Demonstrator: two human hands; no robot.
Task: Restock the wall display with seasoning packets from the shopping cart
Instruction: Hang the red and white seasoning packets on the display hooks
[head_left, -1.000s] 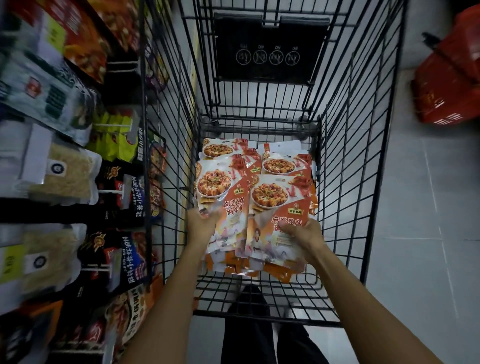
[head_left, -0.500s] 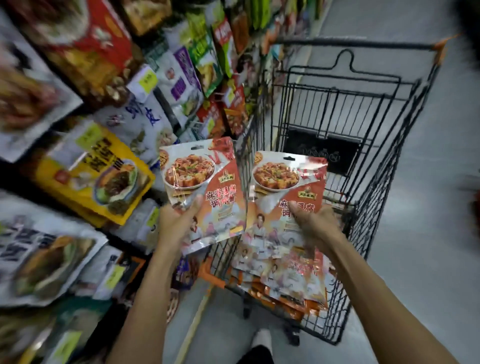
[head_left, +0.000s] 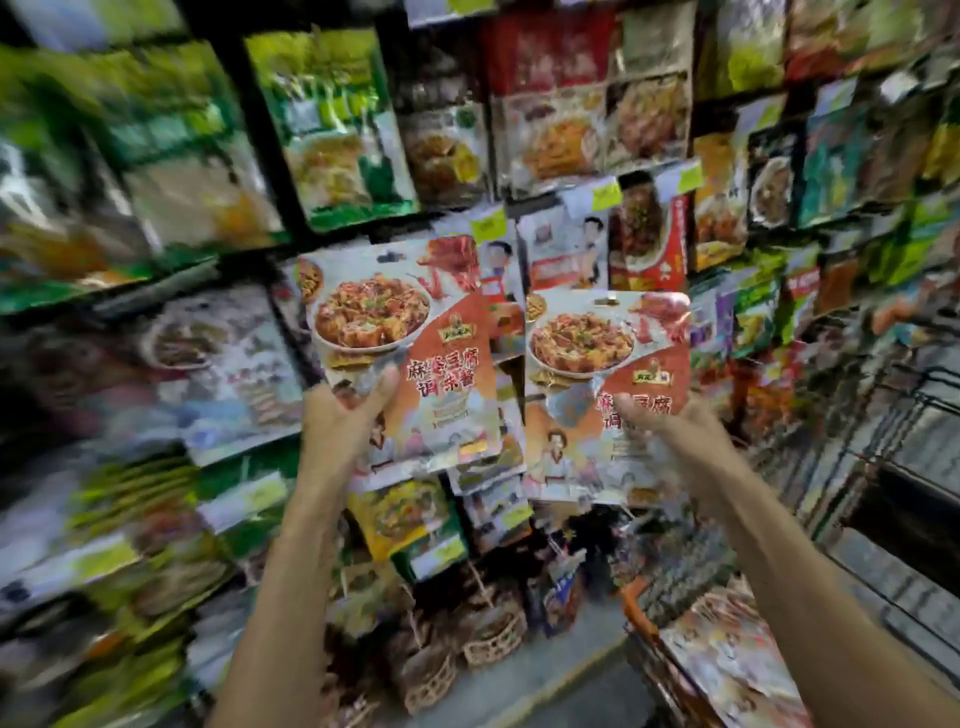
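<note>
The blurred wall display (head_left: 260, 130) of hanging foil pouches is being faced across nearly the whole frame, with the black wire shopping cart (head_left: 898, 410) showing at the right edge. At centre, just before the display, one glossy orange-and-white seasoning packet (head_left: 415, 322) is being pinched by the left hand (head_left: 337, 431), thumb over its front. A matching packet (head_left: 587, 338) is being gripped low by the right hand (head_left: 670, 431). Hanging is judged to be starting: a free peg is being called for, with each top hole to be threaded on.
</note>
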